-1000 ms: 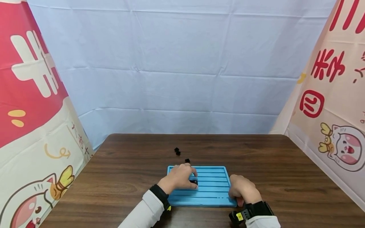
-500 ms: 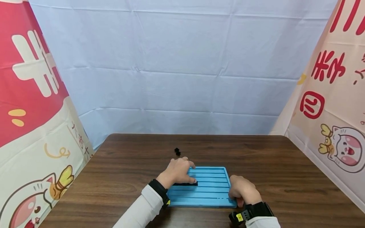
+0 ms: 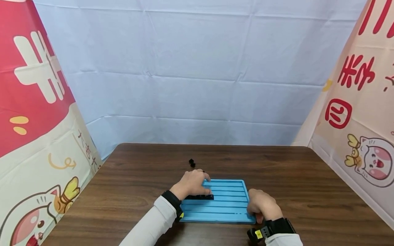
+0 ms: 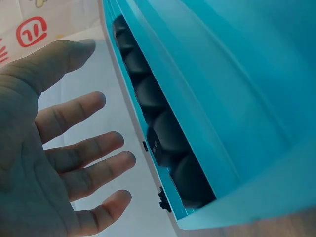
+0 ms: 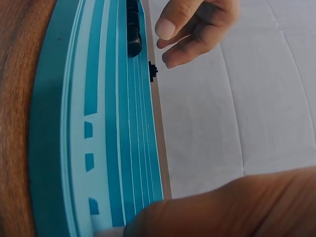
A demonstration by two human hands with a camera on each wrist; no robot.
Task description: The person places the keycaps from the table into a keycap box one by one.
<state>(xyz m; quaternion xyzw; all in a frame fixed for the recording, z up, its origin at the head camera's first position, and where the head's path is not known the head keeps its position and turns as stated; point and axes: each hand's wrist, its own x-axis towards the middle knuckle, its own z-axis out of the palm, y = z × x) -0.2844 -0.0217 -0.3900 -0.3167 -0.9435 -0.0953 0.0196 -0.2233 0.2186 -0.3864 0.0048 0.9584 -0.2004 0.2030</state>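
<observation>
A light-blue ridged tray (image 3: 227, 205) lies on the table. One of its grooves holds a row of several black keycaps (image 3: 201, 197), which the left wrist view shows side by side. My left hand (image 3: 191, 184) hovers over the tray's far left part. Its fingers (image 4: 84, 116) are spread and hold nothing in the left wrist view. At the tray's right edge, my right hand (image 3: 263, 205) grips the rim with curled fingers; the right wrist view shows only its thumb side (image 5: 232, 207). Part of the keycap row is hidden behind my left hand in the head view.
Small black pieces (image 3: 192, 163) sit on the brown wooden table (image 3: 147, 167) beyond the tray. A pale blue cloth (image 3: 191, 75) hangs behind the table, with printed cloths (image 3: 347, 112) at both sides.
My left hand has drawn back from the end of the keycap row and shifted slightly away and left, baring more keycaps. A single black piece behind the tray became mostly covered. My right hand stays put.
</observation>
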